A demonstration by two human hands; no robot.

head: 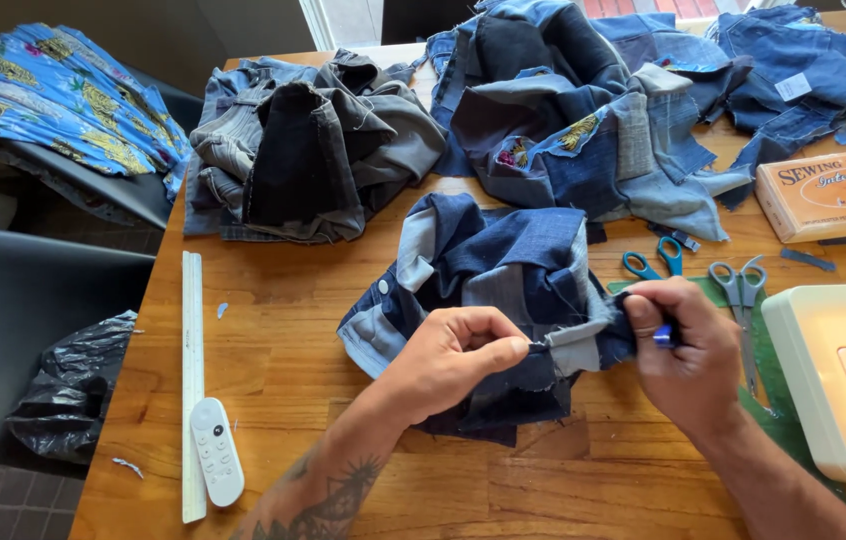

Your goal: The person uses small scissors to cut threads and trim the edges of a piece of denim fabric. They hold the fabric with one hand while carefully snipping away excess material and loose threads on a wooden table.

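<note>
The patchwork denim piece lay on the wooden table, in front of the person. The left hand was closed, its thumb and finger pinching an edge of the denim. The right hand was also closed, gripping the same fabric just beside the left one and holding a small blue tool. Blue-handled scissors and grey scissors lay near the right hand. A white ruler and a white remote control lay together at the left. A white sewing machine stood at the right edge.
</note>
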